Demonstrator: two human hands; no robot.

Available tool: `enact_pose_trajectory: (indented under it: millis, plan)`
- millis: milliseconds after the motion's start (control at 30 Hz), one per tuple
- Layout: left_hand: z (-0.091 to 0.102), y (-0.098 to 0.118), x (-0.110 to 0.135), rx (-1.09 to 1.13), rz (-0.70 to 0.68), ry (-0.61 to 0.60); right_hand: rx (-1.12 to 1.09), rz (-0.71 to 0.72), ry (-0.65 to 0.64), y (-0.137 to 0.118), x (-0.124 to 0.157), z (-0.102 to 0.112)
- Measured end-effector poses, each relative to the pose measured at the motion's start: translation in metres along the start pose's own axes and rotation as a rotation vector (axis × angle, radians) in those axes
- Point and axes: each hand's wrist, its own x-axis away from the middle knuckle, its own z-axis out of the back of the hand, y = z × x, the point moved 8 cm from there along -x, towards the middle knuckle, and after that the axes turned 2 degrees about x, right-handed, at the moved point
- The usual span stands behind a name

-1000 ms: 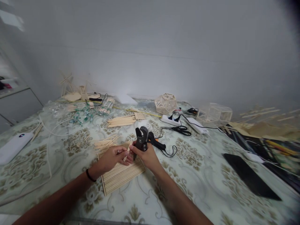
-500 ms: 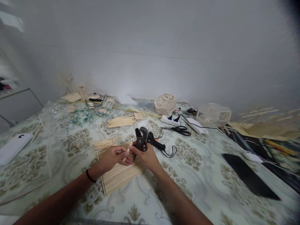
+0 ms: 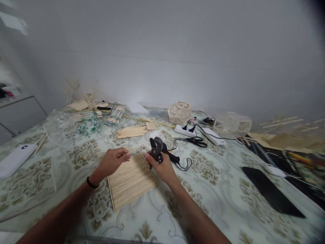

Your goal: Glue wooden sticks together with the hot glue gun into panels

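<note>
My right hand (image 3: 162, 166) is wrapped around dark-handled cutting pliers (image 3: 156, 146), jaws pointing up and away from me. It is over the upper right corner of a flat panel (image 3: 132, 184) made of thin wooden sticks laid side by side, with a crosswise stick along its left edge. My left hand (image 3: 114, 161) is at the panel's upper left, fingers curled together; I cannot make out anything in them. Loose short sticks (image 3: 132, 149) lie behind, mostly hidden by my left hand.
A black glue gun (image 3: 171, 156) with its cord lies just beyond my right hand. Farther back are a stick bundle (image 3: 132, 131), a power strip (image 3: 185, 130) and a stick polyhedron (image 3: 179, 112). A black phone-like slab (image 3: 271, 191) is at right, a white power bank (image 3: 17, 159) at left.
My left hand has moved left and up, away from my right hand and the short sticks between them. My right hand with the cutting pliers has shifted slightly right.
</note>
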Motion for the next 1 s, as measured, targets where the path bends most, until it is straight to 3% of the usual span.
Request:
enact_pose_trajectory:
  millis: [67, 167, 267, 367, 633, 867, 1000]
  plan:
    - [0.022, 0.003, -0.007, -0.349, -0.065, 0.089, 0.14, 0.038, -0.05, -0.004, -0.001, 0.0]
    - [0.04, -0.004, -0.015, -0.493, -0.08, 0.149, 0.396, 0.107, -0.239, -0.01, 0.003, -0.016]
    - [0.044, -0.015, -0.02, -0.568, -0.091, 0.166, 0.678, 0.1, -0.412, -0.005, 0.011, -0.034]
    - [0.042, -0.022, -0.021, -0.616, -0.101, 0.159, 0.86, 0.071, -0.482, 0.0, 0.015, -0.044]
    - [0.044, -0.013, -0.021, -0.589, -0.13, 0.138, 0.87, 0.109, -0.498, 0.001, 0.014, -0.047]
    - [0.025, 0.002, -0.016, -0.475, -0.181, 0.038, 0.786, 0.135, -0.479, -0.003, 0.013, -0.04]
    - [0.028, 0.006, -0.015, -0.463, -0.172, 0.074, 0.774, 0.169, -0.512, -0.007, 0.018, -0.047]
